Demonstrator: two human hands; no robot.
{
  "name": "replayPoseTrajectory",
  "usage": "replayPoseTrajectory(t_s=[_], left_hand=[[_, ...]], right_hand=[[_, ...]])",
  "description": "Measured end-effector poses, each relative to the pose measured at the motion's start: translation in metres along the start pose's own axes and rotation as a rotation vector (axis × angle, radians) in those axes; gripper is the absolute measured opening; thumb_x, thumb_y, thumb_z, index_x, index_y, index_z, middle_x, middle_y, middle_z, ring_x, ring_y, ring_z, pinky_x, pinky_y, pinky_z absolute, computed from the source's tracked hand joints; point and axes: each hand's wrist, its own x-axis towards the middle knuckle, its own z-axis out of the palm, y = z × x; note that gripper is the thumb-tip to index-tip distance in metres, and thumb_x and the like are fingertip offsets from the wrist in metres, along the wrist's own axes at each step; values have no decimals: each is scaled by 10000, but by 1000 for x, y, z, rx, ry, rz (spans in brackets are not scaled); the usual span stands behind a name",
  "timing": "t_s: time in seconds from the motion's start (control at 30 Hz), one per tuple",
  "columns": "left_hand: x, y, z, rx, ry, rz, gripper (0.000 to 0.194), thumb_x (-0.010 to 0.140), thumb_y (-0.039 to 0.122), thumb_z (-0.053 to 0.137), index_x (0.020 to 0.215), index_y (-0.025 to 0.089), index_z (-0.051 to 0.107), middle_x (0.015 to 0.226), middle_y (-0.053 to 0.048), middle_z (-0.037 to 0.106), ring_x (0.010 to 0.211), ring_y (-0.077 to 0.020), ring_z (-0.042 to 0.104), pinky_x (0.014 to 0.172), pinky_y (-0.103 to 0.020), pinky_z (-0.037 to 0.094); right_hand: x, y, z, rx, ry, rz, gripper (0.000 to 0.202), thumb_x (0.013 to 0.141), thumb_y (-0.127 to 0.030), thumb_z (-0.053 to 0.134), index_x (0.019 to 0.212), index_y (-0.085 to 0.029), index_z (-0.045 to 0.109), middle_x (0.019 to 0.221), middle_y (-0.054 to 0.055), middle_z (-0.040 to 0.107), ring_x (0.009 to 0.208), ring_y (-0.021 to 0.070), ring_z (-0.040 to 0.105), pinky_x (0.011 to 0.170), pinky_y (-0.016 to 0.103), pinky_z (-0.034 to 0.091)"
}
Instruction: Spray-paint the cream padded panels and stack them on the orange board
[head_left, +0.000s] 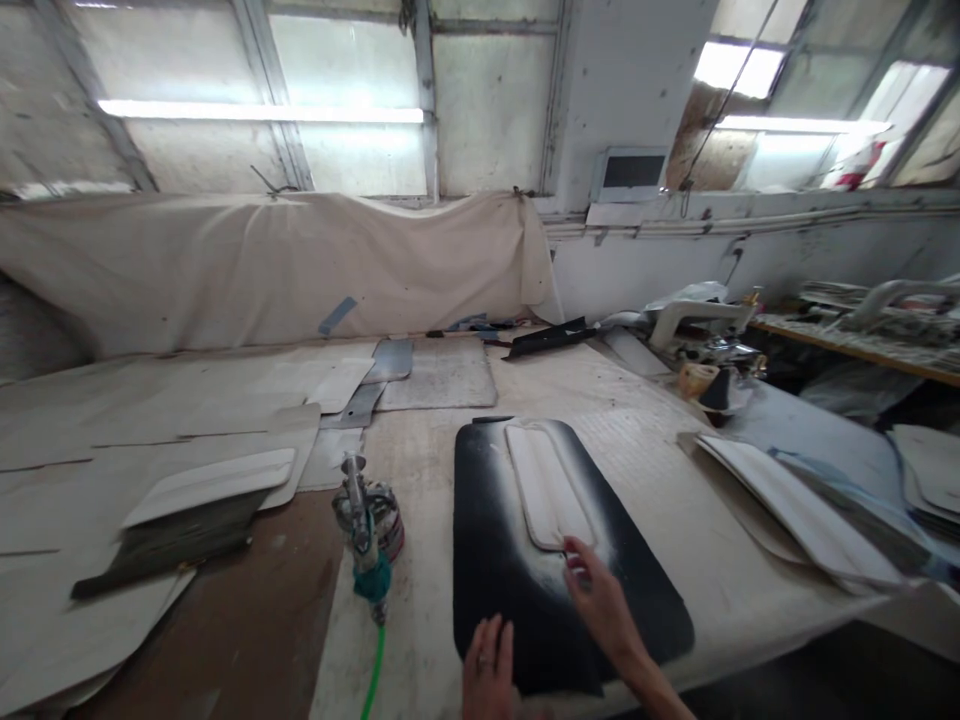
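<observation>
A black sheet (pixel 517 640) with rounded corners lies on the pale table covering. On it rests a long white padded panel (pixel 547 485), with whitish overspray on the black around it. My right hand (pixel 592 590) is at the panel's near end, thumb and fingers pinched together at its edge. Close to the black sheet's near left corner, my left hand (pixel 489 665) lies with its fingers stretched out, a ring on one of them. Left of the sheet stands a spray gun (pixel 364 530) with a green hose.
White panels and a dark olive piece (pixel 180 535) lie at the left. More white panels (pixel 795 505) are stacked at the right. A folded black piece (pixel 547 340) and a sewing machine (pixel 705 325) are farther back.
</observation>
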Motion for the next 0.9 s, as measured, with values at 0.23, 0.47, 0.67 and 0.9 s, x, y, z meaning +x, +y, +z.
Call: replayPoseTrajectory(t_s=[0.23, 0.47, 0.67, 0.9], left_hand=[[50, 53, -2, 13, -322, -63, 819, 624, 371, 564, 1361, 187, 257, 1466, -69, 228, 1350, -284, 154, 1097, -477, 142], [55, 63, -13, 55, -176, -161, 490, 677, 131, 437, 1135, 256, 555, 1285, -21, 517, 1228, -210, 402, 1029, -381, 314], [116, 43, -55, -120, 372, -542, 308, 827, 309, 378, 955, 159, 615, 990, -99, 680, 938, -219, 623, 844, -327, 467], [202, 22, -156, -74, 644, -582, 362, 871, 334, 304, 956, 126, 588, 943, -159, 671, 905, -251, 626, 785, -342, 461]], right_hand=[[35, 136, -69, -272, -35, -66, 365, 723, -129, 369, 1023, -105, 574, 1032, 162, 610, 992, 263, 568, 899, 430, 439], [40, 164, -70, -394, -192, -208, 459, 670, -30, 414, 1099, -51, 576, 1068, 181, 605, 1026, 276, 546, 915, 411, 429], [46, 170, -71, -483, -225, -230, 458, 695, -5, 393, 1117, 4, 569, 1164, 226, 554, 1089, 293, 521, 974, 416, 387], [44, 184, -66, -530, -215, -238, 583, 656, 63, 250, 1101, -46, 610, 1145, 192, 595, 1060, 242, 566, 932, 354, 444]])
